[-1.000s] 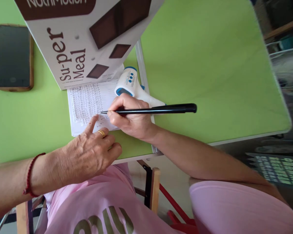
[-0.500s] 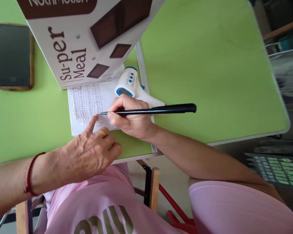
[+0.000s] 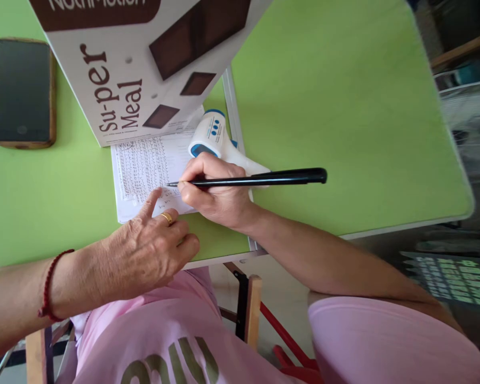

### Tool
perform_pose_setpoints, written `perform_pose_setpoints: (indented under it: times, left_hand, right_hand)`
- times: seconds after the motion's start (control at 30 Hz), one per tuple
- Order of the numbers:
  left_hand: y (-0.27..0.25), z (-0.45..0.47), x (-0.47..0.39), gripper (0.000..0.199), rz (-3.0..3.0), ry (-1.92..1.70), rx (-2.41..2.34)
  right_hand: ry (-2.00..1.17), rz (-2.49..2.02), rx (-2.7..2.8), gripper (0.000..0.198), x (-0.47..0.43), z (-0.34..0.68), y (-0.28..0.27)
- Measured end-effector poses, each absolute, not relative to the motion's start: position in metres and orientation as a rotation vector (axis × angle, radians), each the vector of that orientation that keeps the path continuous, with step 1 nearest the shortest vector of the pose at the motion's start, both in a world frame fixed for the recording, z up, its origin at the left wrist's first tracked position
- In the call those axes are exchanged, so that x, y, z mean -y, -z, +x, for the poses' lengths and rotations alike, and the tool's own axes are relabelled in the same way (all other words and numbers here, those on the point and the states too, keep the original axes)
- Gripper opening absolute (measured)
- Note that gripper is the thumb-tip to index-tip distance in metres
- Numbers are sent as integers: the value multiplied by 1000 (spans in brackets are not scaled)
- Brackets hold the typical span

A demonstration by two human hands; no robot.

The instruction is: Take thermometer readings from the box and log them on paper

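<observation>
A green tabletop (image 3: 352, 106) with a pale edge spans the view. On it stands a white-and-brown "Su-per Meal" box (image 3: 132, 64), its base over handwritten paper sheets (image 3: 144, 165) near the table's front edge. The left hand (image 3: 152, 245) rests its extended index fingertip on those sheets, its other visible fingers bent and set apart from it. The right hand (image 3: 220, 197) overlaps, in view, the handle of a white-and-blue handheld infrared thermometer (image 3: 210, 133); I cannot tell whether they touch. A smartphone (image 3: 22, 88) in a brown case lies left of the box. The right thumb and fingers pinch a black pen (image 3: 272, 177), tilted, its tip at the writing just beside the left index fingertip. A red braided bracelet (image 3: 48, 288) circles the left wrist; a gold ring (image 3: 167, 217) sits on one left finger.
</observation>
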State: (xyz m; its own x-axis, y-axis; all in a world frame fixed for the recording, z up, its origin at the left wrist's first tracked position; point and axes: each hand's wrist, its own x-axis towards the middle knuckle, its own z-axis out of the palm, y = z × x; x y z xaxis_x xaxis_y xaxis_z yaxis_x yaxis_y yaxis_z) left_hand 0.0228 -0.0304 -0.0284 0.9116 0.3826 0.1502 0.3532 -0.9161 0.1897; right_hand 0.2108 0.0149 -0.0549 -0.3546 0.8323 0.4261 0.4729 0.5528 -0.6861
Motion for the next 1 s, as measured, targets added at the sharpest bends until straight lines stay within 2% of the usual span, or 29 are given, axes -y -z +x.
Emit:
perform_pose_setpoints:
  times: [1.0]
  left_hand:
    - [27,22,29,7,2915,-233,-545]
  right_hand:
    - [-620,-1076,1998,18,-18,214,54]
